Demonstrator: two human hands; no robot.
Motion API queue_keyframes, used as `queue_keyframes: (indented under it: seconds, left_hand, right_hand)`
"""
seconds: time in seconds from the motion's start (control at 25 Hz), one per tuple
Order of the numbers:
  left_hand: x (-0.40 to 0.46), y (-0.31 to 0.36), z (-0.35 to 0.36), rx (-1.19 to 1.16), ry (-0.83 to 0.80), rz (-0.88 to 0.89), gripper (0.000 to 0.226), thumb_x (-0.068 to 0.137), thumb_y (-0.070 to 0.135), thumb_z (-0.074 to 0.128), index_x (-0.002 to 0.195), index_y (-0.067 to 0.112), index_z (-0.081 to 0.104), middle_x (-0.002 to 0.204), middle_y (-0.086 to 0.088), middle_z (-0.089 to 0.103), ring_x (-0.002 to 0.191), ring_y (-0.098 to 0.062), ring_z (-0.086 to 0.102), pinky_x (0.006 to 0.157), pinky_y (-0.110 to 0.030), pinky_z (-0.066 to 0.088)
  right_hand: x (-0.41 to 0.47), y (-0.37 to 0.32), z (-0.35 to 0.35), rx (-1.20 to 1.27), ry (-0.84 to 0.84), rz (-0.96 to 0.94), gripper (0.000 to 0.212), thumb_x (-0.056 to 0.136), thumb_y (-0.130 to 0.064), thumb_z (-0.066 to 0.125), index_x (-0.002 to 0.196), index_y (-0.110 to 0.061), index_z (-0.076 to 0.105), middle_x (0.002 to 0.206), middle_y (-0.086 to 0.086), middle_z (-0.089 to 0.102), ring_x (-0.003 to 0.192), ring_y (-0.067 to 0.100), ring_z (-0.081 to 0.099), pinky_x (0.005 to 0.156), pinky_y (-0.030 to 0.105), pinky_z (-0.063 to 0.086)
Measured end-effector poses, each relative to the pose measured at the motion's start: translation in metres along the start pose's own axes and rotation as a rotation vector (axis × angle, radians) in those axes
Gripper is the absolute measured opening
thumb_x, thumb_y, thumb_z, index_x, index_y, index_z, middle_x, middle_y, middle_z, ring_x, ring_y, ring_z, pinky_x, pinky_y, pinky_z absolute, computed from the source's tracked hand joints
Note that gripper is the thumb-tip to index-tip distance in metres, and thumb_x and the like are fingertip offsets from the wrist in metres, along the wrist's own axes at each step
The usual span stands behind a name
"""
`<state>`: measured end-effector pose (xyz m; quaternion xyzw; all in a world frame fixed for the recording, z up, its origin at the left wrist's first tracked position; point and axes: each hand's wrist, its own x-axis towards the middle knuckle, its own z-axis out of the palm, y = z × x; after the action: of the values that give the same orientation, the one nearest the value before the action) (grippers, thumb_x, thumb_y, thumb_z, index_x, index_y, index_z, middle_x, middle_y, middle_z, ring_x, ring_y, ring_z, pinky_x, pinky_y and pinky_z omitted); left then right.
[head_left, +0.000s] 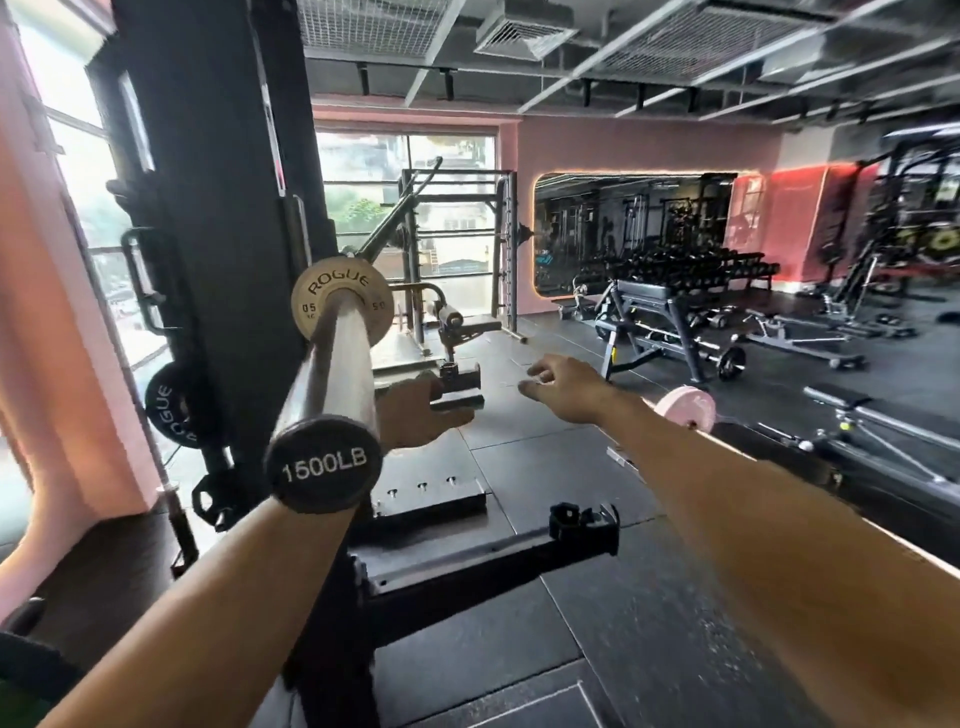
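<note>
My left hand (421, 418) reaching out just right of barbell sleeve (332, 374), fingers spread flat, gripping nothing; wrist passing behind sleeve's end cap (323, 465). My right hand (563, 387) hovering further right, fingers loose, holding nothing. Hands staying well apart. Sleeve's long axis running straight away from me; tan Rogue change plate (337, 283) sitting at far end, beside rack upright (208, 208). Left hand lying nearer; plate sitting ahead-left of it, likely needing sliding toward me.
</note>
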<state>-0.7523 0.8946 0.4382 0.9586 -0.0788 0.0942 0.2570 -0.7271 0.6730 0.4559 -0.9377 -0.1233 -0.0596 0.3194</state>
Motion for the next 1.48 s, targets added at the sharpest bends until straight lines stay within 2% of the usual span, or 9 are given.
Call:
queue_keyframes:
  seconds: [0.16,0.4,0.56,0.68,0.84,1.0,1.08,1.24,1.48]
  left_hand:
    - [0.043,0.034,0.035,-0.019,-0.029,-0.032,0.061,0.084,0.049,0.068,0.134,0.019,0.049,0.122,0.006,0.057,0.099,-0.011,0.050,0.083,-0.020,0.036]
    - [0.133,0.038,0.131,0.016,-0.093,-0.110,0.059,0.082,0.050,0.071,0.130,0.021,0.052,0.126,-0.009,0.059,0.114,-0.025,0.057,0.090,-0.028,0.042]
    - [0.194,0.025,0.217,0.017,-0.216,-0.184,0.050,0.081,0.046,0.073,0.123,0.025,0.058,0.124,-0.008,0.060,0.111,-0.023,0.057,0.094,-0.029,0.045]
    - [0.228,0.007,0.281,0.054,-0.319,-0.207,0.048,0.084,0.040,0.071,0.126,0.022,0.057,0.124,-0.009,0.060,0.099,-0.022,0.057,0.084,-0.025,0.042]
    - [0.251,-0.021,0.369,0.100,-0.461,-0.248,0.053,0.083,0.042,0.071,0.131,0.026,0.055,0.129,-0.010,0.054,0.116,-0.026,0.053,0.096,-0.030,0.042]
    - [0.246,-0.048,0.440,0.115,-0.568,-0.294,0.058,0.074,0.045,0.076,0.128,0.034,0.058,0.109,-0.004,0.048,0.110,-0.025,0.054,0.099,-0.032,0.045]
    - [0.241,-0.055,0.466,0.105,-0.561,-0.314,0.053,0.074,0.043,0.077,0.123,0.033,0.062,0.104,-0.003,0.044,0.103,-0.026,0.056,0.095,-0.036,0.048]
    - [0.233,-0.056,0.488,0.051,-0.351,-0.347,0.027,0.083,0.026,0.074,0.108,0.020,0.068,0.099,-0.007,0.047,0.096,-0.035,0.059,0.083,-0.037,0.049]
    - [0.217,-0.057,0.448,-0.084,-0.276,-0.360,0.027,0.086,0.019,0.071,0.112,0.023,0.069,0.100,-0.006,0.063,0.094,-0.029,0.058,0.079,-0.029,0.042]
  right_hand:
    - [0.015,0.061,-0.017,-0.006,0.021,0.075,0.048,0.093,-0.042,0.057,0.133,-0.015,0.052,0.138,0.011,0.054,0.123,0.027,0.053,0.104,0.035,0.042]
    - [0.086,0.179,-0.003,-0.065,-0.070,0.158,0.046,0.093,-0.045,0.055,0.130,-0.018,0.053,0.135,0.009,0.057,0.119,0.027,0.056,0.102,0.035,0.043]
    - [0.144,0.264,0.034,-0.081,-0.184,0.221,0.042,0.094,-0.039,0.055,0.129,-0.016,0.055,0.135,0.009,0.057,0.122,0.027,0.054,0.103,0.033,0.042]
    - [0.177,0.318,0.072,-0.097,-0.263,0.265,0.036,0.095,-0.034,0.053,0.127,-0.019,0.057,0.133,0.008,0.058,0.123,0.028,0.052,0.104,0.034,0.041]
    - [0.200,0.387,0.141,-0.094,-0.419,0.329,0.034,0.092,-0.033,0.052,0.123,-0.023,0.058,0.131,0.008,0.059,0.118,0.029,0.055,0.102,0.038,0.045]
    - [0.203,0.429,0.194,-0.110,-0.538,0.354,0.039,0.093,-0.027,0.050,0.132,-0.022,0.053,0.138,0.009,0.054,0.125,0.030,0.051,0.105,0.037,0.042]
    - [0.201,0.443,0.216,-0.111,-0.590,0.367,0.043,0.095,-0.023,0.047,0.137,-0.022,0.047,0.142,0.012,0.050,0.129,0.031,0.047,0.106,0.037,0.039]
    - [0.191,0.453,0.239,-0.106,-0.578,0.358,0.046,0.096,-0.022,0.045,0.141,-0.018,0.037,0.138,0.017,0.051,0.124,0.035,0.050,0.103,0.043,0.042]
    - [0.174,0.424,0.213,-0.041,-0.453,0.330,0.035,0.099,-0.031,0.044,0.130,-0.013,0.041,0.130,0.018,0.055,0.118,0.035,0.053,0.095,0.040,0.042]
